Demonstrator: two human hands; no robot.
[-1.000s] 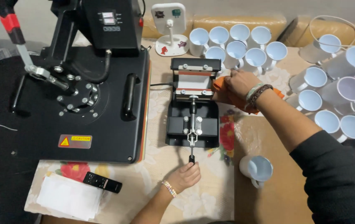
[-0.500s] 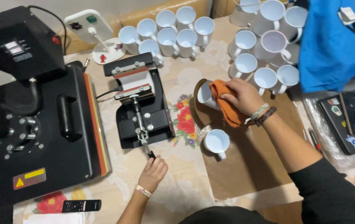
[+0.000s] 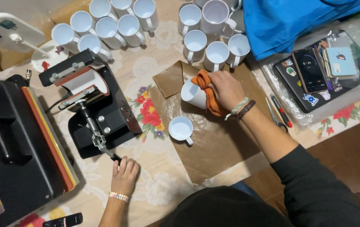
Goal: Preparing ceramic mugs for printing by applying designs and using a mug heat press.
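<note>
My right hand [image 3: 226,89] grips a white mug [image 3: 193,94] through an orange cloth [image 3: 207,90], holding it tilted just above a brown paper sheet [image 3: 217,143]. Another white mug [image 3: 180,128] stands upright on that sheet, just below the held one. My left hand [image 3: 124,174] rests on the flowered tablecloth [image 3: 154,63] with its fingers on the black knob of the lever [image 3: 98,136] of a black mug press [image 3: 91,101]. The press stands open, its pale curved heating pad visible at the top.
A large flat heat press [image 3: 15,147] fills the left side. Several empty white mugs [image 3: 116,23] crowd the far edge. At the right lie blue fabric [image 3: 289,21], a phone [image 3: 310,69] on a plastic-wrapped dark tray, scissors [image 3: 277,120] and a red pen [image 3: 281,110]. A remote [image 3: 62,220] lies near the front.
The view has shifted right and closer. My right hand has carried the cloth-wrapped mug from the mug press over to the brown paper. My left hand stays on the lever knob.
</note>
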